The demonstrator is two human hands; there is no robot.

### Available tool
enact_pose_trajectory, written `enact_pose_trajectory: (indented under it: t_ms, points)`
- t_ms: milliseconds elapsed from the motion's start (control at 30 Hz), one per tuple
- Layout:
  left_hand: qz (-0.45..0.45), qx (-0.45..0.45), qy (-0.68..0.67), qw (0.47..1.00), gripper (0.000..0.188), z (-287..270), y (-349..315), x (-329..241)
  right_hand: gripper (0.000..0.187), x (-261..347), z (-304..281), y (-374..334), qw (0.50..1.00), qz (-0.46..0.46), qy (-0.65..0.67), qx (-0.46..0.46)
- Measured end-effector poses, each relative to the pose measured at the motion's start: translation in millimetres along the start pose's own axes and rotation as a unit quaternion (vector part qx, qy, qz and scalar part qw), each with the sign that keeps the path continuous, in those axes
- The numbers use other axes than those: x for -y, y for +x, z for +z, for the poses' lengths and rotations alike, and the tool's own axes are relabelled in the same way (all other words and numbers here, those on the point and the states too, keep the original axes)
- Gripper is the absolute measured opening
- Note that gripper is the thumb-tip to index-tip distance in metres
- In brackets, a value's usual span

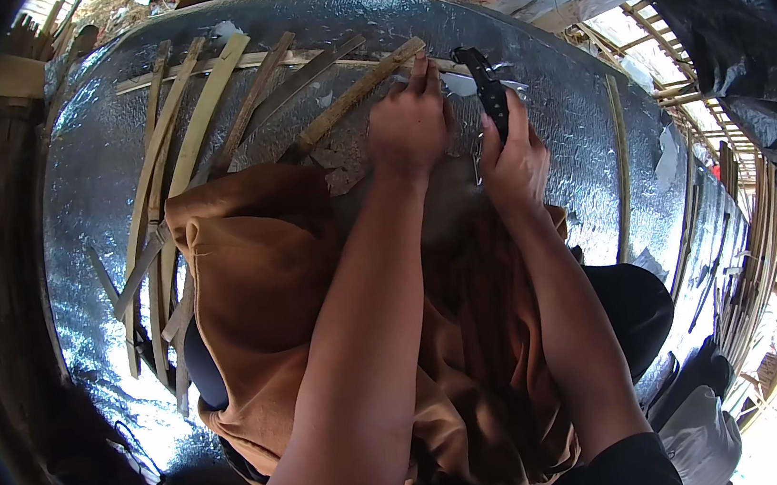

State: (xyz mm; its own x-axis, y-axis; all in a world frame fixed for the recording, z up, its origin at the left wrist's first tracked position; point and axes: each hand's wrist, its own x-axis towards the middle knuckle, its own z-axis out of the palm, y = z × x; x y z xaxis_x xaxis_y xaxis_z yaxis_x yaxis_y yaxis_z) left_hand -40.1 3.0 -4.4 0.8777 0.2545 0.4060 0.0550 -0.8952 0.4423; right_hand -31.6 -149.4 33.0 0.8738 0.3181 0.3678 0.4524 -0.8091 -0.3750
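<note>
Over silvery sheeting (580,115), right hand (517,161) gripping one black tool (488,87), left hand (407,130) at one strip (357,95), grip unclear

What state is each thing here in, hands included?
Flat tan bamboo strips: lying spread, some crossing.
Black elongated handheld tool: held.
Brown draped cloth: rumpled over the lap.
Shiny silver foil sheet: spread out, wrinkled.
Left hand: fingers at a strip's end, grip unclear.
Right hand: closed around the tool.
</note>
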Motion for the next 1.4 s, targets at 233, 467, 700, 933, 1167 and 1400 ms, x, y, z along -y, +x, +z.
enact_pose_trajectory:
  t_ms: [233, 467, 700, 933, 1167, 1400]
  points:
    - [0.003, 0.016, -0.002, 1.0, 0.043, -1, 0, 0, 0.046, -1, 2, -2, 1.0, 0.018, -0.009, -0.009]
    - [0.003, 0.051, -0.005, 0.999, 0.05, -4, -1, -3, 0.048, 3, 2, 1, 0.999, 0.017, -0.032, 0.004]
    - [-0.005, 0.049, 0.01, 0.999, 0.049, 1, -2, 2, 0.046, 8, -1, -1, 0.997, 0.044, -0.016, 0.057]
    - [0.003, 0.021, -0.007, 1.0, 0.046, -2, 1, 0, 0.046, 8, 3, -2, 1.0, 0.007, -0.015, -0.027]
    - [0.011, 0.019, -0.007, 1.0, 0.044, -2, 0, 1, 0.046, 10, -2, -4, 1.0, 0.001, -0.011, -0.027]
    - [-0.002, 0.038, 0.001, 0.999, 0.045, -2, -2, 0, 0.044, 2, 5, -1, 0.994, -0.023, 0.046, -0.098]
